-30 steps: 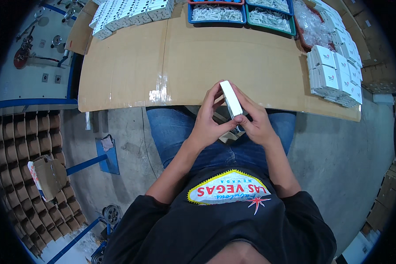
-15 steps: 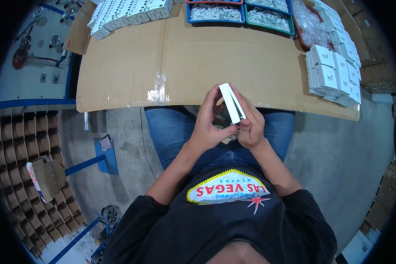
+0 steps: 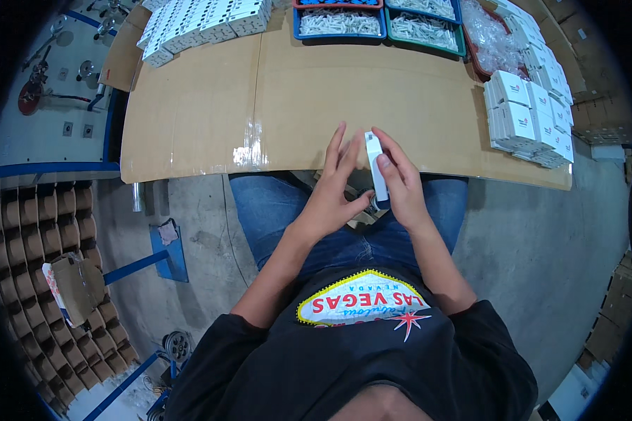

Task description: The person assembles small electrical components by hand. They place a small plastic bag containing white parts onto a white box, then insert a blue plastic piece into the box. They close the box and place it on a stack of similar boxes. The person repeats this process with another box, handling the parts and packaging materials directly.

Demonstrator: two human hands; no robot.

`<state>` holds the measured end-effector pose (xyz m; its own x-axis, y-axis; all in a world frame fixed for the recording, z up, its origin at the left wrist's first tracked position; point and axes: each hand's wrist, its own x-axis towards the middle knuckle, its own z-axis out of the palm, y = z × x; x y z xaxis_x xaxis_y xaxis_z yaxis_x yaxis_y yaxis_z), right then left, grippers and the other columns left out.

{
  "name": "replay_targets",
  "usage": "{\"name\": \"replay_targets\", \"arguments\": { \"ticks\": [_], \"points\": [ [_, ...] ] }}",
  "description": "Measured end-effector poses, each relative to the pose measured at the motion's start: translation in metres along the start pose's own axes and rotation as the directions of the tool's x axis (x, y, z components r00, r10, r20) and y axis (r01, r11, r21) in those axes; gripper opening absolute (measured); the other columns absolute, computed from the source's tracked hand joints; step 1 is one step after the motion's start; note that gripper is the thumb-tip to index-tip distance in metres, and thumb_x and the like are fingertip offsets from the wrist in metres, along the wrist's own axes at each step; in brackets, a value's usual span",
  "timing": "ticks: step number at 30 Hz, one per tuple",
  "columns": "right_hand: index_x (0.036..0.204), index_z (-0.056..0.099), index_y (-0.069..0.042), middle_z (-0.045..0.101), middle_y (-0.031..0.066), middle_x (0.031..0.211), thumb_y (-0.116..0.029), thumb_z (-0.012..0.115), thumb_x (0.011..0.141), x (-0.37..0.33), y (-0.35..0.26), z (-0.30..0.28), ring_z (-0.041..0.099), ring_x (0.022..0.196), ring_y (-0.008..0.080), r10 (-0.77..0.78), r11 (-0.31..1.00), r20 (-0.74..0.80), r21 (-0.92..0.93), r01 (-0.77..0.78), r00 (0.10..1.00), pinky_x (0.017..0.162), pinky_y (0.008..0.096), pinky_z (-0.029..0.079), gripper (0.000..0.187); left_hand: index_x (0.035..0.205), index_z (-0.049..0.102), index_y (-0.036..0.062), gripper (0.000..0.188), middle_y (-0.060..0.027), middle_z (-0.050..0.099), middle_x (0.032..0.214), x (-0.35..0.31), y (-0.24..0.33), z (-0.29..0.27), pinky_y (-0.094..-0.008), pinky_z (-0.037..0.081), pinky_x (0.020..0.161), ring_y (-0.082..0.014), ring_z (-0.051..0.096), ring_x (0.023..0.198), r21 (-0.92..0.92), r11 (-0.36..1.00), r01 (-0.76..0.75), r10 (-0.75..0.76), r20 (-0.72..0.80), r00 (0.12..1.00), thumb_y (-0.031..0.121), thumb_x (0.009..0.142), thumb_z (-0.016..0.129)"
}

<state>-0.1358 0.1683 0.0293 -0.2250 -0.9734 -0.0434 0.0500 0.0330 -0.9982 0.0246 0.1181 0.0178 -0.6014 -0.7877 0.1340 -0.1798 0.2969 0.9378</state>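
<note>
1. Held in the right hand [image 3: 409,196]: a white case [image 3: 377,172], narrow face up, far end leaning slightly left.
2. Closed around the case on its right side, with thumb along the right edge and forefinger stretched to the far end: grip of the right hand.
3. Opened out just left of the case, with spread, partly blurred fingers and thumb near the case's near end: the left hand [image 3: 324,200]. Impossible to tell contact from a narrow gap there.
4. Above the jeans [image 3: 260,200], across the near edge of the table [image 3: 189,119] as seen from overhead: place of the case.
5. At the table's far left: rows of white boxes [image 3: 207,24].
6. Along the far edge, right of centre: a blue tray [image 3: 340,38] and a green tray [image 3: 428,48], both full of small white pieces.
7. Farther right: clear bags [image 3: 491,38] in a red tray [image 3: 479,70].
8. At the table's right end: white stacks [image 3: 518,123].
9. On the floor [image 3: 519,274] at left: a blue stand [image 3: 173,259], near a brown divider grid [image 3: 14,249].
</note>
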Motion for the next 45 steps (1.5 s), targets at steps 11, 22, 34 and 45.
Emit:
{"name": "replay_targets", "arguments": {
  "ticks": [11,22,34,45],
  "points": [
    [0.144,0.05,0.008,0.054,0.028,0.14,-0.036,0.07,0.095,0.002,0.018,-0.003,0.058,0.126,0.0407,-0.467,0.731,0.2,-0.461,0.503,0.861,0.105,0.0424,0.048,0.069,0.143,0.049,0.0138,0.058,-0.0059,0.06,0.126,0.01,0.027,0.016,-0.0395,0.048,0.103,-0.0189,0.06,0.118,-0.837,0.165,0.522,-0.577,0.347,0.739,0.058,0.106,0.044],
    [0.144,0.048,0.01,0.054,0.0316,0.142,-0.031,0.054,0.106,0.003,0.021,-0.003,0.056,0.13,0.0462,-0.514,0.673,0.269,-0.463,0.578,0.814,0.111,0.0461,0.044,0.056,0.14,0.051,0.0133,0.054,-0.0042,0.06,0.123,0.005,0.022,0.022,-0.0375,0.047,0.103,-0.017,0.06,0.115,-0.86,0.191,0.473,-0.599,0.28,0.751,0.056,0.106,0.046],
    [0.147,0.047,0.007,0.05,0.0299,0.149,-0.03,0.044,0.11,-0.004,0.035,0.009,0.048,0.139,0.0447,-0.462,0.782,0.181,-0.379,0.495,0.868,0.115,0.0453,0.04,0.053,0.139,0.052,0.0139,0.053,-0.0039,0.059,0.122,0.0,0.012,0.029,-0.036,0.046,0.102,-0.0162,0.059,0.115,-0.865,0.234,0.443,-0.63,0.213,0.747,0.055,0.107,0.044],
    [0.151,0.044,0.004,0.046,0.0248,0.155,-0.038,0.039,0.11,-0.001,0.036,0.003,0.042,0.146,0.0397,-0.39,0.871,0.215,-0.228,0.435,0.895,0.121,0.0451,0.03,0.059,0.135,0.054,0.0132,0.048,-0.0038,0.062,0.121,0.001,0.012,0.025,-0.0412,0.046,0.102,-0.0182,0.06,0.115,-0.878,0.22,0.426,-0.602,0.221,0.767,0.051,0.105,0.05]
  ]
}}
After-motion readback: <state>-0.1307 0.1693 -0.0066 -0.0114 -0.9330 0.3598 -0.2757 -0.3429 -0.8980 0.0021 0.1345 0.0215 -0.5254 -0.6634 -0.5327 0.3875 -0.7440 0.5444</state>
